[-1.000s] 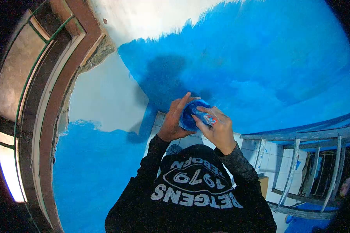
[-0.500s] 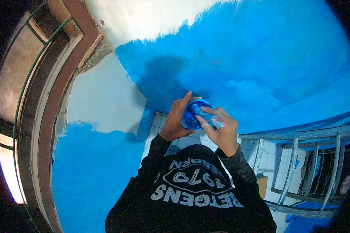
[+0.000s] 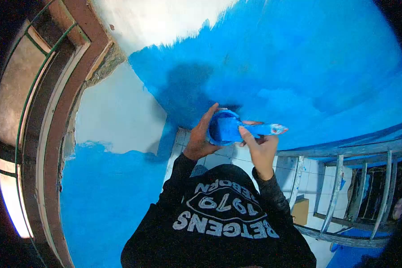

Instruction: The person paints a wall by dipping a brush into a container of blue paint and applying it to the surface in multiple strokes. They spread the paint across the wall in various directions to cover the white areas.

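My left hand (image 3: 202,136) is wrapped round the side of a small round paint container (image 3: 215,128) with blue paint inside, in front of my chest. In my right hand (image 3: 262,149) is a paintbrush (image 3: 259,129), gripped near the base of its handle. The brush's wide, blue-coated bristles lie over the container's opening, and the handle points right with a pale, reddish end. Just beyond both hands is the wall (image 3: 272,76), coated with blue paint up to a ragged edge.
A white unpainted patch (image 3: 120,105) of wall lies to the left, beside a brown window frame (image 3: 53,120) with chipped plaster. A paint-stained ladder (image 3: 337,187) stands at the right over white floor tiles. Near it is a brown cardboard box (image 3: 301,211).
The paintbrush has swung from steep inside the container to lying flatter across its opening, handle to the right. My right hand has shifted slightly right and down; my left keeps its hold.
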`<state>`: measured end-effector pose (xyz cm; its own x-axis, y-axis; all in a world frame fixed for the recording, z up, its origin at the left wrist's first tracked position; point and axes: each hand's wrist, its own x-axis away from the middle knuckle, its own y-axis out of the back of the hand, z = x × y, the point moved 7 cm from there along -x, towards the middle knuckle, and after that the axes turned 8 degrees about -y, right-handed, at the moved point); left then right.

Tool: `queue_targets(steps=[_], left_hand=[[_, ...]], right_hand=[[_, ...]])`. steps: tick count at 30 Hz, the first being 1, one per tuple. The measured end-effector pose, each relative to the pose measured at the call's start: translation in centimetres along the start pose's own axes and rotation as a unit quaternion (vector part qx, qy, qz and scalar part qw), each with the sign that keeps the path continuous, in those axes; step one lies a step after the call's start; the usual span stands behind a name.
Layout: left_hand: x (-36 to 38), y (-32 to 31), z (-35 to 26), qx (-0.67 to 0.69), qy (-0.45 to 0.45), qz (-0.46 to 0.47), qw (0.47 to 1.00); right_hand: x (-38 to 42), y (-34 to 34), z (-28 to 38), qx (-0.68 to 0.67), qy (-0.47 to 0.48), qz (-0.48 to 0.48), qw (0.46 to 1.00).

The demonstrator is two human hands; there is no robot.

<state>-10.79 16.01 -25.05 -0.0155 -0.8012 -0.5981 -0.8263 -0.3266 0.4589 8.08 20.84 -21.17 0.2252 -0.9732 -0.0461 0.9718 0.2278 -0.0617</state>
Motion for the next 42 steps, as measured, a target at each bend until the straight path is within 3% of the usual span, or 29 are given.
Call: queue_targets(steps=[3,6,8,9,10,12,13,15,19,26,28,29,30,31,32,37,42], left_hand=[[-0.1,0.0,0.7,-0.02,0.004,-0.001,1.0],[0.1,-0.6,2.0,0.067,0.034,-0.014,0.997],[-0.3,0.2,0.7,0.062,0.032,-0.022,0.997],[-0.2,0.3,0.6,0.061,0.033,-0.023,0.997],[-0.1,0.1,0.7,0.095,0.052,-0.016,0.994],[0.1,-0.1,0.6,0.128,0.072,-0.007,0.989],[0.0,-0.2,0.4,0.127,0.083,-0.003,0.988],[0.0,-0.2,0.2,0.124,0.096,0.001,0.988],[0.2,0.6,0.3,0.107,0.096,-0.015,0.99],[0.6,1.3,0.9,0.08,0.071,-0.009,0.994],[0.4,1.4,0.7,0.074,0.064,-0.003,0.995],[0.4,1.4,0.6,0.068,0.059,0.005,0.996],[0.4,1.3,0.8,0.067,0.059,0.003,0.996],[0.5,1.3,1.3,0.055,0.062,-0.003,0.997],[0.6,1.3,1.6,0.043,0.066,-0.008,0.997],[0.2,1.0,1.3,0.044,0.058,-0.01,0.997],[0.0,1.1,0.0,0.019,0.015,-0.003,1.0]], right_hand=[[-0.3,1.7,0.7,-0.003,0.007,-0.026,1.0],[-0.7,2.9,2.1,0.028,0.018,-0.028,0.999],[-0.6,2.3,3.1,0.085,0.095,0.029,0.991],[-0.7,2.0,3.3,0.177,0.105,0.065,0.976],[-1.1,1.9,3.5,0.176,0.104,0.065,0.977],[-0.3,-0.6,6.0,0.267,0.328,0.159,0.892],[-0.5,-0.5,5.8,0.267,0.327,0.158,0.893],[0.0,-1.3,5.1,0.34,0.388,0.194,0.834],[1.1,-2.0,5.4,0.375,0.434,0.178,0.799],[1.4,-0.7,2.4,0.318,0.365,0.14,0.864],[0.9,1.1,0.3,0.191,0.224,0.07,0.953],[0.8,1.9,-1.7,0.105,0.171,0.059,0.978],[1.2,1.7,-1.8,0.105,0.173,0.06,0.977],[1.1,2.5,-2.9,0.014,0.091,-0.001,0.996],[1.0,3.3,-4.3,-0.078,0.006,-0.062,0.995],[0.5,3.7,-6.8,-0.209,-0.123,-0.06,0.968],[1.0,3.1,-7.6,-0.239,-0.14,-0.069,0.958]])
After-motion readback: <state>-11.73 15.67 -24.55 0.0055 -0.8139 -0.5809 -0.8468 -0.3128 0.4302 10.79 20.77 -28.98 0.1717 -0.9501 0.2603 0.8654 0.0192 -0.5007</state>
